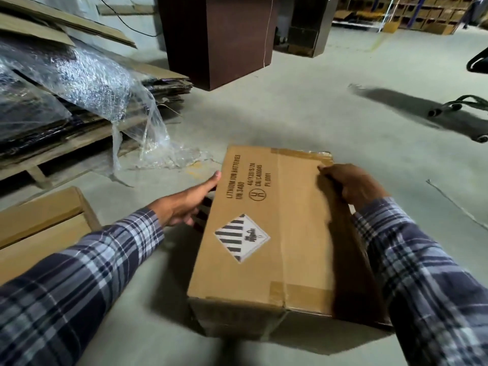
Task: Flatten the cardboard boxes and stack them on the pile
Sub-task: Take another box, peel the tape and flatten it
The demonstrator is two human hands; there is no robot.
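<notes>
A brown cardboard box (277, 233) with a lithium battery label and a striped hazard diamond sits low over the concrete floor, still in box shape, taped along its seams. My left hand (190, 202) presses flat against its left side, fingers extended. My right hand (351, 184) grips the far right top edge, fingers curled over it. A pile of flattened cardboard (79, 120) on a pallet lies at the left, partly under clear plastic wrap (100, 83).
Another cardboard box (45, 223) lies at the near left. A dark brown cabinet (219, 40) stands behind. A chair base with wheels (459, 107) is at the right. Shelves of boxes (412, 14) line the far right.
</notes>
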